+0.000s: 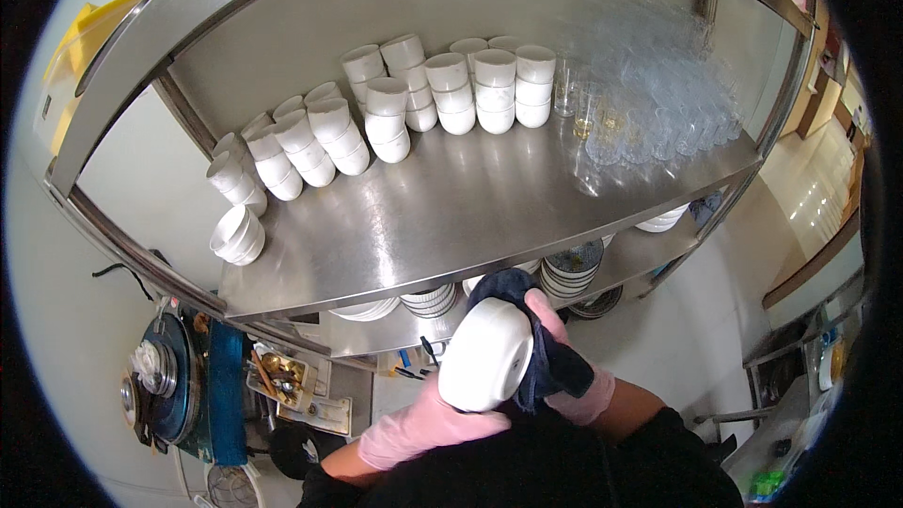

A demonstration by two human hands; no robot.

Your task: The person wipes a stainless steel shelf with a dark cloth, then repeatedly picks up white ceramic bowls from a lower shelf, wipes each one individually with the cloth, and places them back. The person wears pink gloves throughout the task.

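Note:
My left hand [430,420], in a pink glove, grips a white ceramic bowl [483,353] tilted on its side, its foot turned right. Also gloved in pink, my right hand [564,353] holds a dark blue cloth [540,374] against the bowl's right and far side. Part of the cloth bunches up beyond the bowl's far rim. Both hands are close to my body, just before the front edge of a stainless steel shelf [451,226]. Stacked white cups [388,116] line the back of that shelf, and a short stack of white bowls [240,234] sits at its left end.
Many clear drinking glasses [649,99] crowd the shelf's right side. On the lower shelf [649,250] are stacked patterned bowls [571,268] and white striped bowls [429,300]. A tray of utensils [282,375] lies low on the left, near a blue round lid [166,381]. Metal posts frame the shelving.

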